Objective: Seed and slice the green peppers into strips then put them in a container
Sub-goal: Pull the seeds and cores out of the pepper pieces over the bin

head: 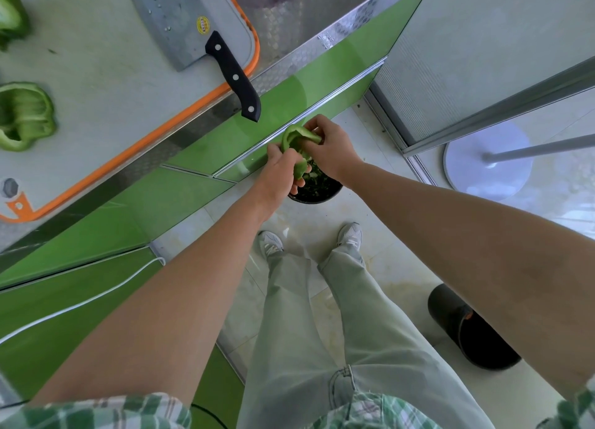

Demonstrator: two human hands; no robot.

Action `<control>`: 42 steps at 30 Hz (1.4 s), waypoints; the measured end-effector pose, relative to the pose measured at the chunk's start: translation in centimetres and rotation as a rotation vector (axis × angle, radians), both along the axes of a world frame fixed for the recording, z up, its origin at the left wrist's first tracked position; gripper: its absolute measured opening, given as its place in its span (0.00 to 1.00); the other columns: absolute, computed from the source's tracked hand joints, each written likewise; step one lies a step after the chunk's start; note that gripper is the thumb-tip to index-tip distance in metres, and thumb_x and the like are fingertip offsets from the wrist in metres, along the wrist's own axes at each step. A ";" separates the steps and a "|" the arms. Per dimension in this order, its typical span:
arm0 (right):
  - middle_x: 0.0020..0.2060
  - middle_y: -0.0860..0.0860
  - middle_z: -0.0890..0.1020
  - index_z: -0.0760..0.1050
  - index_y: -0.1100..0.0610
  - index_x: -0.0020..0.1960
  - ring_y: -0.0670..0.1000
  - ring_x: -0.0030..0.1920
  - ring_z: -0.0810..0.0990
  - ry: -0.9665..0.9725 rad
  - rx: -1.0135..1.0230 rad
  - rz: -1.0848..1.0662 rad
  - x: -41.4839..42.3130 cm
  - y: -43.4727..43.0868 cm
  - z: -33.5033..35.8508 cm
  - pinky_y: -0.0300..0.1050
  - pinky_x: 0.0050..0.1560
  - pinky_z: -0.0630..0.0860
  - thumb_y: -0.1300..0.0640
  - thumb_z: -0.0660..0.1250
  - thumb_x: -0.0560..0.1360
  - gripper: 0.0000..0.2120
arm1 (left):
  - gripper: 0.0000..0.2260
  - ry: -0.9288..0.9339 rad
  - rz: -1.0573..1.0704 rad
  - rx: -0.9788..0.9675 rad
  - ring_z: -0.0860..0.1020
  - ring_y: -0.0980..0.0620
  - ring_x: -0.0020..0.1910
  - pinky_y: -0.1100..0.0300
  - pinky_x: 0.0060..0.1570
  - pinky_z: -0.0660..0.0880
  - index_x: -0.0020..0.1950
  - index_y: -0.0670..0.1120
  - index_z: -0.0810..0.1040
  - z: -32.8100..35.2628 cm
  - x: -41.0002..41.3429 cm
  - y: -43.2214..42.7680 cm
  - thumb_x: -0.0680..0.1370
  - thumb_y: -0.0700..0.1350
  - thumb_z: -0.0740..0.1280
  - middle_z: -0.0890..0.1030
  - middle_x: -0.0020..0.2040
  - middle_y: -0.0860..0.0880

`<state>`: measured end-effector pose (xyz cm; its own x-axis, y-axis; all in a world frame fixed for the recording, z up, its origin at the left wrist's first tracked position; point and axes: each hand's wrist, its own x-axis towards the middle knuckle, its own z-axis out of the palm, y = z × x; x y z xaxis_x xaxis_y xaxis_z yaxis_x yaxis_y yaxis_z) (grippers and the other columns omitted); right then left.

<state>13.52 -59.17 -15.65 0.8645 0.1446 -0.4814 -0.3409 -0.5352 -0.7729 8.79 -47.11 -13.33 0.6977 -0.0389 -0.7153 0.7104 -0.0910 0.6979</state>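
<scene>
plaid sleeves [96, 412] at bottom edge; both forearms stretched forward and down, past the table [283, 26] edge, over the floor [309, 222]. left hand [279, 174]: grip curled round lower end of a green pepper piece [293, 139]. right hand [333, 150]: grip pinching upper end of same piece. pepper piece held above a black bin [322, 194] on the floor, green scraps inside. on table: cutting board [96, 74] with orange rim; cleaver [190, 23] lying flat, black handle overhanging board edge; pepper half [24, 116] and another [9, 13] at left of board, well apart from cleaver.
</scene>
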 end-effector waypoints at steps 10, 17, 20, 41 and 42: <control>0.34 0.46 0.74 0.71 0.58 0.52 0.34 0.23 0.71 0.054 0.089 -0.045 -0.1 0.0 0.0 0.25 0.26 0.67 0.68 0.59 0.75 0.09 | 0.06 -0.014 0.012 -0.010 0.72 0.51 0.37 0.60 0.33 0.68 0.56 0.44 0.62 0.0 -0.1 0.0 0.80 0.40 0.55 0.76 0.49 0.42; 0.37 0.46 0.75 0.74 0.56 0.56 0.43 0.35 0.72 0.096 0.106 -0.036 0.1 0.0 -0.1 0.35 0.38 0.70 0.68 0.60 0.74 0.14 | 0.08 -0.003 0.077 -0.015 0.73 0.51 0.36 0.60 0.32 0.70 0.56 0.41 0.65 -0.5 0.1 0.5 0.77 0.41 0.56 0.77 0.51 0.38; 0.36 0.45 0.74 0.74 0.57 0.57 0.43 0.36 0.72 0.103 0.096 -0.001 0.1 -0.3 -0.4 0.38 0.42 0.71 0.67 0.63 0.74 0.13 | 0.25 0.023 0.101 -0.011 0.75 0.51 0.33 0.60 0.30 0.71 0.62 0.34 0.69 -0.7 0.2 0.8 0.69 0.47 0.58 0.79 0.52 0.35; 0.44 0.52 0.79 0.75 0.55 0.53 0.48 0.43 0.76 0.086 0.071 0.048 0.1 -0.5 -1.0 0.35 0.43 0.72 0.67 0.66 0.72 0.12 | 0.28 0.040 0.254 -0.122 0.76 0.50 0.33 0.60 0.33 0.73 0.64 0.32 0.66 -0.7 -0.5 1.4 0.67 0.45 0.56 0.74 0.46 0.40; 0.43 0.51 0.79 0.75 0.55 0.53 0.47 0.42 0.76 0.093 0.092 0.044 0.1 -0.5 -0.9 0.35 0.42 0.71 0.65 0.67 0.72 0.11 | 0.25 0.040 0.264 -0.131 0.76 0.50 0.34 0.59 0.34 0.74 0.61 0.34 0.66 -0.6 -0.5 1.4 0.67 0.45 0.56 0.72 0.45 0.41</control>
